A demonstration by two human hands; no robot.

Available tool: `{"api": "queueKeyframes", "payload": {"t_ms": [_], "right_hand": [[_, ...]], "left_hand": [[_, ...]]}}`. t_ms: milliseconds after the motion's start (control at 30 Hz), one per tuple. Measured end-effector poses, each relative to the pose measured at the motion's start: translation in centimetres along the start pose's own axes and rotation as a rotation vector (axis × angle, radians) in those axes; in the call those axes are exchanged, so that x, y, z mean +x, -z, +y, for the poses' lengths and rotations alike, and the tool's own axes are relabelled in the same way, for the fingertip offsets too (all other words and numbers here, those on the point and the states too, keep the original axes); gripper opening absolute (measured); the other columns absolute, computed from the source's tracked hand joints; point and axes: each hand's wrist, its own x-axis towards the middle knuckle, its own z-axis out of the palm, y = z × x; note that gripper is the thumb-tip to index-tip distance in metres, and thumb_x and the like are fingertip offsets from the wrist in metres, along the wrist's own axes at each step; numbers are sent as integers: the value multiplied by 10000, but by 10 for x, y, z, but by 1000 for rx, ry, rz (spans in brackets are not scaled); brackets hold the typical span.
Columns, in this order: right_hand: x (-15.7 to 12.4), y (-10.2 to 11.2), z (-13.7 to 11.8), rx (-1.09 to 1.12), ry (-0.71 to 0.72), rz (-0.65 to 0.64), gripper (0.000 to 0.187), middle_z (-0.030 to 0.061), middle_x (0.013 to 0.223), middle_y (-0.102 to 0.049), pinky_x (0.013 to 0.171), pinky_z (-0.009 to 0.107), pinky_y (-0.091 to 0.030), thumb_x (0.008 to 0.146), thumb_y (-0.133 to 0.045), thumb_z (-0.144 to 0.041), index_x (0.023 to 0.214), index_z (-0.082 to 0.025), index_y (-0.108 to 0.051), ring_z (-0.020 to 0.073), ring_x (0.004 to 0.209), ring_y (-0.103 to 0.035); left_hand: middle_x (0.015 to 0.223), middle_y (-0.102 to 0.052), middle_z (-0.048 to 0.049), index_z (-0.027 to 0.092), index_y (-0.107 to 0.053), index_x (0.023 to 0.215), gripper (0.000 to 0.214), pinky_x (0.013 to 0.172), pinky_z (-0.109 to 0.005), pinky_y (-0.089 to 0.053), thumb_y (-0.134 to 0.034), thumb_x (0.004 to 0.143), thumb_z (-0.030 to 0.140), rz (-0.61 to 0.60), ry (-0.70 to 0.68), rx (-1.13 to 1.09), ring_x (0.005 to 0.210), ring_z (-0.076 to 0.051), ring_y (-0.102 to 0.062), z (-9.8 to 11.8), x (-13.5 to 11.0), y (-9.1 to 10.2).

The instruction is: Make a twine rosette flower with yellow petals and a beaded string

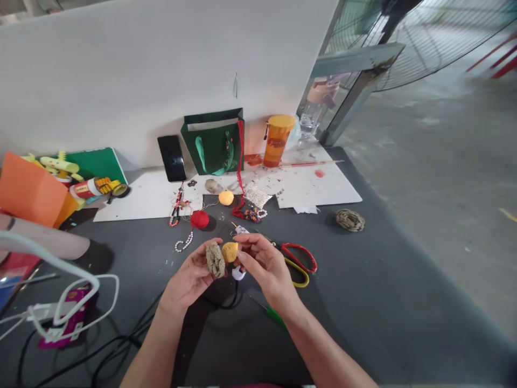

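My left hand [194,275] pinches a small beige crocheted piece [215,260] upright between thumb and fingers. Right beside it, my right hand [264,264] holds a small yellow crocheted ball [230,251] at its fingertips, touching the beige piece. Both hands hover just above the dark grey table [363,291]. A red yarn ball [199,219] and an orange ball [225,198] lie further back. A string of white beads [183,242] lies near the red ball.
Red-and-yellow-handled scissors [299,261] lie right of my hands, a green-handled tool [274,315] under my right wrist. A woven beige coil [349,220] sits at right. White sheets [307,188], a green gift bag [214,143], an orange tumbler [277,140], a black phone [172,157] stand behind. White cables [60,302] at left.
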Motion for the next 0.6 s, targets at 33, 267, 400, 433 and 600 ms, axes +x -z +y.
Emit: {"api": "queueKeyframes", "payload": {"t_ms": [33, 267, 400, 433, 600], "right_hand": [[0, -1, -1, -1, 16, -6, 228, 12, 834, -625, 624, 267, -485, 837, -689, -377, 1013, -237, -654, 141, 713, -591], [0, 0, -5, -23, 39, -40, 239, 21, 841, -636, 601, 269, -491, 865, -646, -397, 1033, -229, -627, 141, 696, -599], [-3, 4, -7, -78, 56, -79, 270, 49, 909, -656, 621, 275, -505, 902, -589, -412, 1089, -217, -593, 149, 737, -624], [-4, 4, -8, -108, 79, -92, 292, 51, 923, -652, 638, 282, -511, 893, -602, -402, 1117, -217, -580, 153, 753, -624], [-7, 1, -7, -313, 154, -45, 337, 36, 917, -629, 656, 287, -524, 860, -638, -305, 1170, -222, -533, 145, 731, -616]], "left_hand": [[923, -759, -6, 235, -737, 1037, 472, 708, -245, -571, -811, 589, 106, -1, 3, 1, 773, -146, -695, 0, 0, -1], [946, -762, -21, 228, -728, 1055, 447, 721, -234, -563, -839, 624, 189, -21, 16, 8, 810, -155, -706, 0, -1, -1], [959, -753, -27, 218, -720, 1072, 471, 758, -239, -553, -848, 620, 182, -12, -2, 33, 852, -161, -703, -2, -2, 1], [964, -750, -26, 217, -721, 1072, 466, 764, -233, -549, -847, 626, 175, -5, -10, 48, 859, -157, -700, -2, -2, 1], [945, -751, -24, 213, -748, 1035, 448, 743, -200, -545, -865, 604, 175, 23, -22, 71, 842, -141, -691, -1, -4, -2]]}}
